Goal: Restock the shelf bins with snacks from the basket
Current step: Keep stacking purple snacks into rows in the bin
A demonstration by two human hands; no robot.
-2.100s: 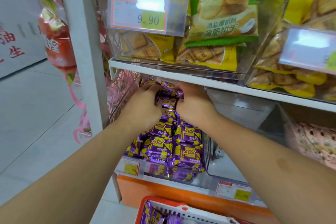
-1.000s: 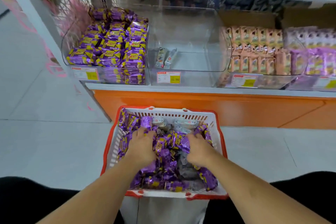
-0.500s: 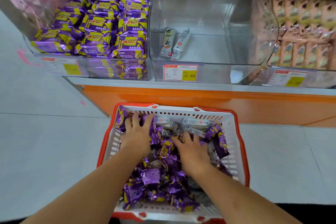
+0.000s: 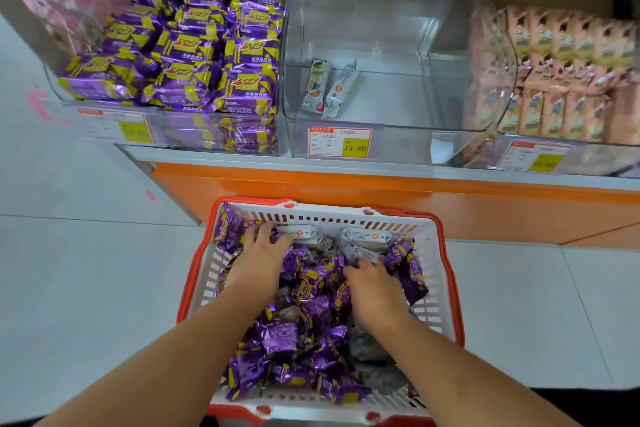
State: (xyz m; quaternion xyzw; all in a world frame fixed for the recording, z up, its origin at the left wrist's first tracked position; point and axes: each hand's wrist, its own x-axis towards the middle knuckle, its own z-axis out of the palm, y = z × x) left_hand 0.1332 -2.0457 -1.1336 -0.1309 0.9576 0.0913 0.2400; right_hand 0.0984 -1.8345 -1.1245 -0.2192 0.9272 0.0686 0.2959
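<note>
Your left hand point(image 4: 265, 253) has slid toward the basket point(image 4: 446, 274) far rim, fingers spread on purple packets point(image 4: 277, 336). Your right hand point(image 4: 372, 282) now curls around silver packets point(image 4: 363, 255) (grip unclear), likely for the near-empty middle bin point(image 4: 381, 10) above.

Fingertips of both the left hand point(image 4: 265, 255) and right hand point(image 4: 375, 282) are buried in the packets, so grip can't be read. Basket point(image 4: 437, 243) near rim cut off by bottom edge, behind the wrists. Price tags point(image 4: 535, 158) up on the outer bins too blurred to read; right bin point(image 4: 568, 73) cropped at the frame edge.
</note>
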